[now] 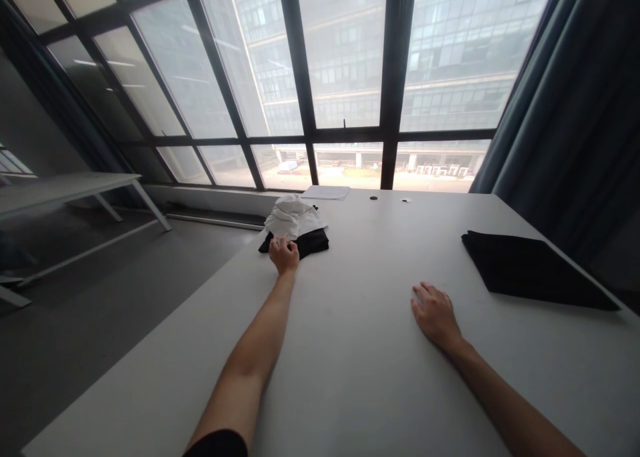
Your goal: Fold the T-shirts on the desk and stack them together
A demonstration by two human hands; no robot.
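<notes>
My left hand reaches to the far left part of the table, its fingers curled in a pinch at the near edge of a crumpled white cloth garment. That garment lies on top of a folded black cloth, which sticks out at the near side and to the right. The fingertips are partly hidden against the fabric. Palm down on the bare tabletop, my right hand rests with its fingers stretched out, holding nothing. To the right of it lies a flat, folded black cloth.
The white table extends to the windows. White paper lies at its far edge, near two round cable holes. A dark curtain hangs at the right. Another white table stands across the floor at left.
</notes>
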